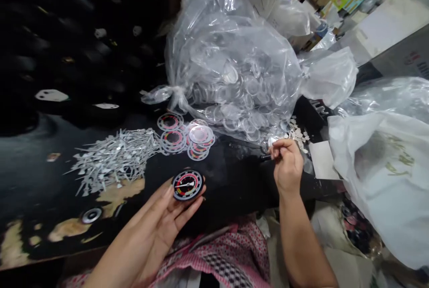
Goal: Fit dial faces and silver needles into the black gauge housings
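Note:
My left hand (177, 212) is closed around a round black gauge (188, 184), holding it face up. The gauge has red, yellow and white markings and a white needle pointing left. To the right, my right hand (288, 163) has its fingertips pinched together. A whitish round disc (272, 141) shows right at those fingertips; whether they grip it I cannot make out. Just behind that hand lie small pale pieces (298, 135). Beyond the gauge, printed dial discs (172, 138) lie in overlapping stacks, beside a heap of white needles (117, 158).
A large clear plastic bag (234, 38) with many clear round covers stands behind the dials. A white card (323, 160) and a white plastic bag (385, 172) are at the right. A small ring-shaped part (91, 215) lies on the worn black table (228, 185), near its front edge.

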`<state>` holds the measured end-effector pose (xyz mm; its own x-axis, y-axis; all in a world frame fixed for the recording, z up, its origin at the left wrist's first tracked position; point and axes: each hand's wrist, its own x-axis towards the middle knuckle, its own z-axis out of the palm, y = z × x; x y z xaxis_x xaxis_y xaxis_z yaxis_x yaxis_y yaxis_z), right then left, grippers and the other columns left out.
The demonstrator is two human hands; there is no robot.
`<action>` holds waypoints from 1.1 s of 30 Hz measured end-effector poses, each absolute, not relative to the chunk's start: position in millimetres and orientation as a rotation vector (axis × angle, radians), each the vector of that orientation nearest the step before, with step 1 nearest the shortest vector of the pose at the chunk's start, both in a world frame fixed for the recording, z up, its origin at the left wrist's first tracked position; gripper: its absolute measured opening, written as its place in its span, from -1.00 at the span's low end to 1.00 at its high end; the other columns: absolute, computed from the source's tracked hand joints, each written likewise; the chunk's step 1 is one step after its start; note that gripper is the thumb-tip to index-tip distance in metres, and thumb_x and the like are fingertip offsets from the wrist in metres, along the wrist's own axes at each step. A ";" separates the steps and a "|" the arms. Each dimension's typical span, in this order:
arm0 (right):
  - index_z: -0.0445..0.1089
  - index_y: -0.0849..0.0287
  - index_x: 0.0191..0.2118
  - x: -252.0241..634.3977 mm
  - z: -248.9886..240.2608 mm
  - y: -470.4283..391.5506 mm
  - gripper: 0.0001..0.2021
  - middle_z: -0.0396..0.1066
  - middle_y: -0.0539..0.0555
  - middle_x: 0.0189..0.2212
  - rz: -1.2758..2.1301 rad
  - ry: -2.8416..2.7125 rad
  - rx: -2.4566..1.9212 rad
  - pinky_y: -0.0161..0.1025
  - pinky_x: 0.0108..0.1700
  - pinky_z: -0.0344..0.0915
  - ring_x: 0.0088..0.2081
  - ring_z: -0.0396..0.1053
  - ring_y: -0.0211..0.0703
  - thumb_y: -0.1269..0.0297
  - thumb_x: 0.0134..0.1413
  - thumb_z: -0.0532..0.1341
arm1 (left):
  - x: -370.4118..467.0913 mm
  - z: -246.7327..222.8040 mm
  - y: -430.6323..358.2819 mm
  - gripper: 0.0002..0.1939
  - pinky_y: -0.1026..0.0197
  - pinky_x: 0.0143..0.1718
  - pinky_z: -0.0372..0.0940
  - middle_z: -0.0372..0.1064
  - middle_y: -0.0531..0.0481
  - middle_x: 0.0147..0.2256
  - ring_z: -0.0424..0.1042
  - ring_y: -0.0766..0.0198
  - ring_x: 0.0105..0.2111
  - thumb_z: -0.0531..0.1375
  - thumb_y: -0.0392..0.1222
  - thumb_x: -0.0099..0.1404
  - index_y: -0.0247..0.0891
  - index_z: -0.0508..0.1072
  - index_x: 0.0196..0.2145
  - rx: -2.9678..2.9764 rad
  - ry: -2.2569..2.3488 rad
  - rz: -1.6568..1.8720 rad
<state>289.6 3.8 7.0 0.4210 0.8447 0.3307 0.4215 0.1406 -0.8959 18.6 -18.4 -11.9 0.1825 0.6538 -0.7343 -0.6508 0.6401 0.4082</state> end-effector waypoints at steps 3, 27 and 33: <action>0.48 0.14 -0.32 280.7 20.9 -2.6 -0.82 0.41 0.02 -0.38 0.245 -1.309 -1.553 -0.08 -0.05 0.25 -0.24 0.36 -0.11 0.44 0.13 0.12 | 16.2 -3.6 -18.9 -0.70 0.07 -0.07 0.52 0.59 -0.19 -0.04 0.54 -0.04 0.00 0.34 -0.06 0.24 -0.25 0.60 -0.12 0.119 1.038 1.014; 0.45 0.16 -0.33 155.9 48.0 25.6 -0.92 0.49 -0.06 -0.40 0.907 -2.150 -1.426 -0.31 -0.21 0.24 -0.35 0.40 -0.29 0.38 0.22 0.23 | 0.1 -21.6 -25.3 -0.52 0.18 0.04 0.44 0.48 0.04 0.14 0.35 -0.03 0.22 0.43 0.03 0.10 0.04 0.58 0.00 0.346 1.209 1.044; 0.46 0.13 0.07 205.3 33.9 88.6 -0.67 0.44 0.20 0.08 0.084 -2.024 -1.987 0.02 0.02 0.26 0.04 0.37 0.09 0.43 0.23 0.15 | 5.6 -11.3 -18.1 -0.59 0.15 -0.09 0.53 0.58 -0.07 -0.02 0.50 -0.06 0.07 0.46 0.01 0.05 -0.13 0.62 -0.14 0.239 1.098 1.101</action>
<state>205.3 88.6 33.9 0.0041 0.9849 0.1729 0.9671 0.0400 -0.2511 5.6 -18.1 -11.3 0.0203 0.8062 -0.5913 -0.5935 0.4856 0.6418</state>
